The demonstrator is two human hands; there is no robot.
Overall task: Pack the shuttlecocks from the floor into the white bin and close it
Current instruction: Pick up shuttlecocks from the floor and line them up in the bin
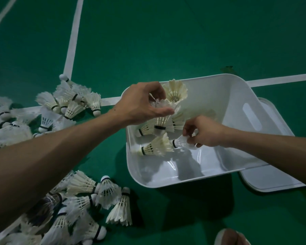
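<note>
Over the bin (184, 183), right of centre in the frame, both hands are delivering. The left hand (141, 103) hangs above the bin's far-left corner, fingers curled round white feathers (162, 103) — one shuttlecock or several, I cannot tell. The right hand (205, 133) is lower, inside the bin, and its fingertips pinch a shuttlecock (179, 142) by the skirt, cork pointing left. A few others (155, 147) lie along the bin's left side, and most of the bottom is bare. Two heaps wait on the floor (184, 41): the small heap (72, 103) at middle left and the big heap (95, 200) at lower left. The lid (272, 183) pokes out from behind the bin at the right; whether the bin rests on it I cannot tell.

Packing looks barely begun. The step in hand is the release, and it is best done low — set each one down rather than drop it, since the feathers look easy to bend. Laying them on their sides with corks one way should let skirts nest and keep the load under the rim, so that the lid can seat.
</note>
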